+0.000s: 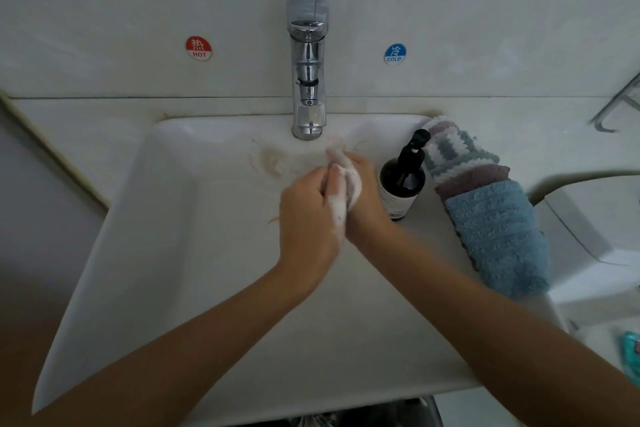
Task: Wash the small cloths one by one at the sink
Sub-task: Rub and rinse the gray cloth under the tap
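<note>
Suds coat the small pale cloth (341, 172) that I hold bunched between both hands over the sink (194, 225), just below the tap (307, 80). I judge it light, limp and slippery with soap, best gripped by a gathered wad, not an edge. My left hand (306, 218) curls its fingers round the near end; my right hand (363, 198) cups and pinches the far end, wrists crossing inward. More cloths (485, 204) lie stacked on the sink's right rim beside the soap bottle (401, 184), waiting.
</note>
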A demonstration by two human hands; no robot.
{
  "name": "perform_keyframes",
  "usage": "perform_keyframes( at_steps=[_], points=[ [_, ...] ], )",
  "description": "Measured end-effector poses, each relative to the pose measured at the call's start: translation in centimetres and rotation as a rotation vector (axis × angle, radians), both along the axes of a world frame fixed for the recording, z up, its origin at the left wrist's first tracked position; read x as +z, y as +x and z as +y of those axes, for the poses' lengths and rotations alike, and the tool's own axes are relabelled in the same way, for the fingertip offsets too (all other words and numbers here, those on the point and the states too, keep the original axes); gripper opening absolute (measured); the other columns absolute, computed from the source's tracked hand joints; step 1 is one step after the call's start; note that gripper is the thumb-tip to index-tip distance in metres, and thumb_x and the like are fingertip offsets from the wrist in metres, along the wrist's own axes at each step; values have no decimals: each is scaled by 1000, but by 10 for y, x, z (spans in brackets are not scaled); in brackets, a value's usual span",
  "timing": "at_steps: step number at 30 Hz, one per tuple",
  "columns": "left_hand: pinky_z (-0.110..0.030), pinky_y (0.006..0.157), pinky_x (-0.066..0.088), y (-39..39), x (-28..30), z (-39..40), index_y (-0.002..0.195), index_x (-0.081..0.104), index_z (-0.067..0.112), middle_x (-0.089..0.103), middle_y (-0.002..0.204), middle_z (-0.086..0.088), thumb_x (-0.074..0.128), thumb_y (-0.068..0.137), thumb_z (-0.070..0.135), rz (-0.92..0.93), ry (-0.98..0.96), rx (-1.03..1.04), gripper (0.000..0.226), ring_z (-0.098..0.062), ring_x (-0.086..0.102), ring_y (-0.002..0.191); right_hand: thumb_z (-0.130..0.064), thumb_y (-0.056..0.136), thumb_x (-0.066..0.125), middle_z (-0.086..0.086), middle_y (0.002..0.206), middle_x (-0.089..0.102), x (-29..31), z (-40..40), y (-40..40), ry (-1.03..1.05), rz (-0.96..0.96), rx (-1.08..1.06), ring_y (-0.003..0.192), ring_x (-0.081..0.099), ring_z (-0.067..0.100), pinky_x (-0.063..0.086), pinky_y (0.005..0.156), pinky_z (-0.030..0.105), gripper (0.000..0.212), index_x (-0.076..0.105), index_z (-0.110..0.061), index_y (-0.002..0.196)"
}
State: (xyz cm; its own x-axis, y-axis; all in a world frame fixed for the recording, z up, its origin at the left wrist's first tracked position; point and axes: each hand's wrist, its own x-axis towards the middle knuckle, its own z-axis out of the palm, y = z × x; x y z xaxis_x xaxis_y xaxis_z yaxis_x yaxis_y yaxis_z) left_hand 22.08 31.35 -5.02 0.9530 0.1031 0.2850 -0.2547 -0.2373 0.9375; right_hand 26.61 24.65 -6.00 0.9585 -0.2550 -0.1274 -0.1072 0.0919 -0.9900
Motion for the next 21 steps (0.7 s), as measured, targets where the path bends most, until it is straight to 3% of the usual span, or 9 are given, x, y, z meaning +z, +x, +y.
perform_keyframes(
  at_steps=[3,6,9,10,12,14,18,21],
  points=[
    [-37,59,42,42,-4,15,53,49,20,49,50,2,48,97,18,161,-79,68,45,-20,48,52,-30,95,54,10,65,55,-3,13,-24,-110,-78,9,66,56,23,48,61,34,33,54,-14,66],
    [-40,55,42,45,-7,24,48,46,20,47,45,7,46,95,20,169,-99,117,47,-21,46,49,-25,100,53,11,64,51,-2,22,-28,-151,-138,30,65,51,21,44,58,35,39,51,-2,69],
    [-42,57,50,5,-8,10,61,56,8,57,54,-4,45,94,28,87,-17,58,40,-22,59,55,-16,100,50,-7,50,39,-1,9,-11,-82,-43,-18,55,39,15,33,56,32,50,44,-21,51],
    [-40,57,50,1,-7,7,61,56,9,56,53,-3,47,96,26,80,-33,35,40,-19,58,54,-16,100,49,-8,51,42,-2,7,-11,-74,-33,-20,54,42,14,35,56,32,49,45,-24,52],
    [-37,54,45,17,-10,9,53,51,15,51,48,3,49,97,21,103,-36,77,45,-15,51,48,-23,101,48,4,61,55,-4,9,-23,-133,-38,-11,63,59,24,48,62,36,40,53,-21,62],
    [-33,54,38,38,-9,16,49,44,19,45,45,5,49,98,18,131,-45,123,50,-13,45,46,-27,102,46,9,66,60,-4,16,-36,-186,-72,5,68,65,28,53,65,39,38,57,-15,67],
    [-36,54,45,22,-13,16,53,48,16,49,48,2,46,99,18,120,-44,123,46,-16,51,48,-17,102,48,-13,45,44,1,13,-25,-181,-81,38,48,44,4,37,52,26,47,44,-19,55],
    [-39,56,50,9,-10,6,55,53,13,54,48,5,48,99,20,126,-94,74,44,-15,56,51,-17,102,49,-13,43,35,-1,8,-11,-90,-50,-46,49,36,8,33,55,28,50,36,-20,53]
  ],
)
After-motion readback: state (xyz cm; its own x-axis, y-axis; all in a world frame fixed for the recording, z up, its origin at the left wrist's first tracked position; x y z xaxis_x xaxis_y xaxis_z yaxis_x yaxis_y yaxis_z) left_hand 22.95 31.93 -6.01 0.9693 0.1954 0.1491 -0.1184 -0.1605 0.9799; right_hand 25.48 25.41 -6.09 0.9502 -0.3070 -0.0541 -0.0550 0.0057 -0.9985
